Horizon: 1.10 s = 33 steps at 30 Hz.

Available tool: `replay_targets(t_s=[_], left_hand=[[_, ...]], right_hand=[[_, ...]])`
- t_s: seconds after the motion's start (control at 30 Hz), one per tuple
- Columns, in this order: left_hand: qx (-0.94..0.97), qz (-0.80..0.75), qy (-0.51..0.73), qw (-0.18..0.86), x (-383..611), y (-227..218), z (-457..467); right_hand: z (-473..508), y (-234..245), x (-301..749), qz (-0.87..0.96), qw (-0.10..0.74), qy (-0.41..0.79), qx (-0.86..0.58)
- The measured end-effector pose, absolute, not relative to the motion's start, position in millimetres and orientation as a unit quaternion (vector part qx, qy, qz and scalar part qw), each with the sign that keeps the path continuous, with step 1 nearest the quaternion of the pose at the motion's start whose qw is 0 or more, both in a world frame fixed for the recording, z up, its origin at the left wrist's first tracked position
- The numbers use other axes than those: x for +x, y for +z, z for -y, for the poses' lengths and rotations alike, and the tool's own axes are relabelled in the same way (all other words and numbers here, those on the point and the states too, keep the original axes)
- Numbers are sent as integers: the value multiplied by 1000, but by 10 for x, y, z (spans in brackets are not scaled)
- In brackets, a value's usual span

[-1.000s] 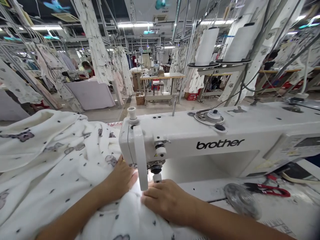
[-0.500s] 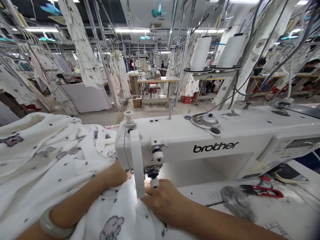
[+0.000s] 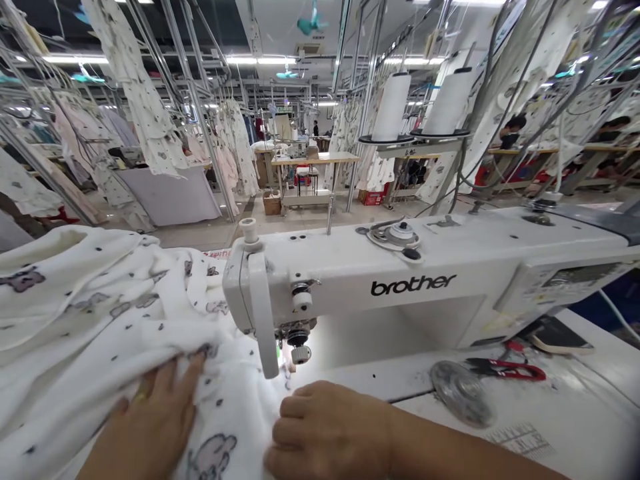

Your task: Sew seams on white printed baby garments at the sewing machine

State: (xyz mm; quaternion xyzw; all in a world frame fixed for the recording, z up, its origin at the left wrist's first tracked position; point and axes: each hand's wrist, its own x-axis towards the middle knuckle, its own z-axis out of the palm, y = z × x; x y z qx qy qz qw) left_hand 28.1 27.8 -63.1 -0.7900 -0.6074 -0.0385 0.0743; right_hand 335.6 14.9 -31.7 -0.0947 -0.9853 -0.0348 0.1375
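The left hand [image 3: 150, 420] lies flat and open and the right hand [image 3: 325, 430] rests softly curled, neither grip clamped, on a white cloth [image 3: 75, 313] heaped left of the sewing machine [image 3: 380, 293], which looks soft, light, and best pressed flat to move.

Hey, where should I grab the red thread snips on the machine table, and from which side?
Best grip the red handle of the thread snips at its right end, from the near side with your right hand: they lie flat, black blades pointing left toward the round disc.
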Motion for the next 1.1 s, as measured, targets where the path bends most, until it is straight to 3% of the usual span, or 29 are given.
replay_targets(t_s=[0.13, 0.27, 0.4, 0.53, 0.77, 0.97, 1.1], left_hand=[[-845, 527, -72, 53, -61, -602, -677], [-857, 507, -96, 18, 133, -244, -789], [-917, 382, -110, -38, 741, 54, -382], [-948, 290, -125, -46, 1120, -17, -74], [-937, 323, -125, -56, 1133, -308, -160], [-881, 415, -132, -187, 1215, -203, -387], [-813, 479, -189, -272, 1153, -193, -478]], right_hand=[[10, -290, 3225, 975, 112, -16, -191], [18, -262, 3201, 960, 114, 71, -248], [-69, -244, 3268, 916, 188, 236, -266], [-129, -198, 3337, 856, 221, 354, -304], [-137, -214, 3334, 700, 357, 537, -307], [-277, -221, 3431, 732, 422, 432, -317], [-429, -215, 3606, 895, 292, 214, -261]])
